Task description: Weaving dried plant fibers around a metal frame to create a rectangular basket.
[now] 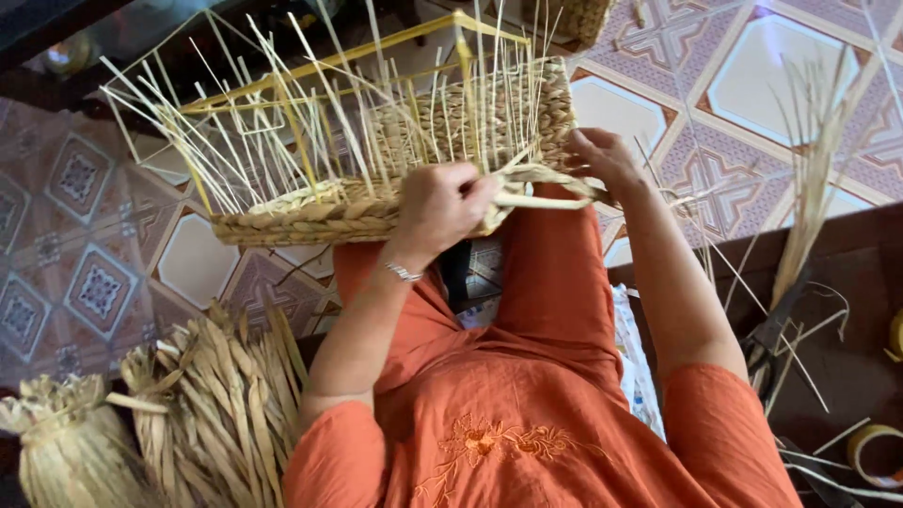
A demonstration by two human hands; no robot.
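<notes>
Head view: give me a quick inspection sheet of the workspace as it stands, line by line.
Surface: patterned tile floor; the work rests on the person's lap, over orange clothing.
Job's things: half-woven basket on a yellow wire frame, pale upright stakes sticking out; loose fibre strand at its rim.
Clutter: bundles of dried fibre on the floor at left, loose reeds and scissors at right, tape roll in the corner.
Grippers: left hand grips the woven rim; right hand presses the basket's side.
Cables: nothing seen.
Surroundings: another woven piece at the top edge; no other people seen.
</notes>
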